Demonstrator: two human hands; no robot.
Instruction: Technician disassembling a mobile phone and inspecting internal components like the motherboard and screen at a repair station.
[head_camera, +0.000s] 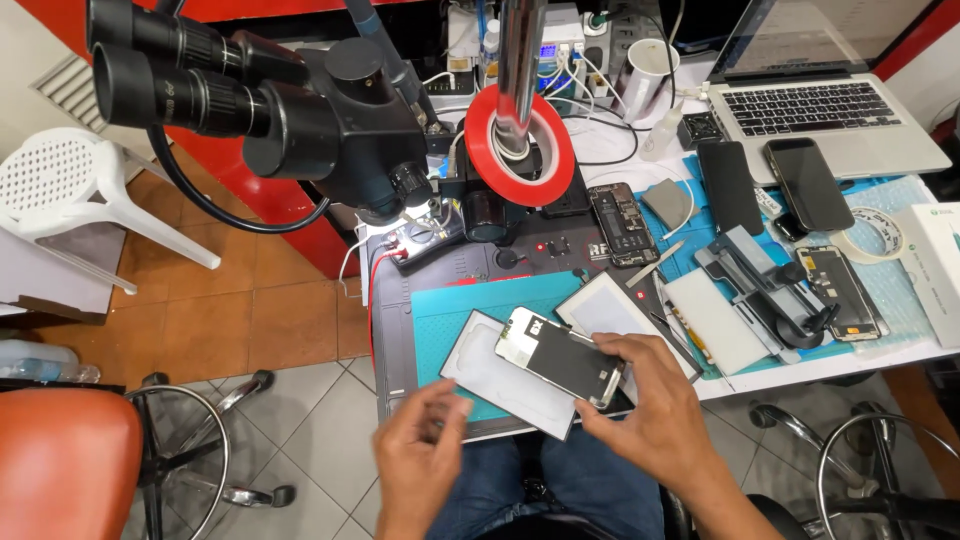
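Right hand (650, 400) pinches phone display panel (560, 357) by its edges, held above white sheet (500, 378) on teal mat (470, 310); left hand (420, 450) loosely curled, empty, beside sheet. Risk: thin panel flexing or slipping from the edge grip, cracking on bench

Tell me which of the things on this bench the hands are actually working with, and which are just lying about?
In hand:
phone screen panel, held by the right hand
white backing sheet under it, by the left hand
teal mat

Lying about:
microscope
red tape roll
laptop
two dark phones
white cup
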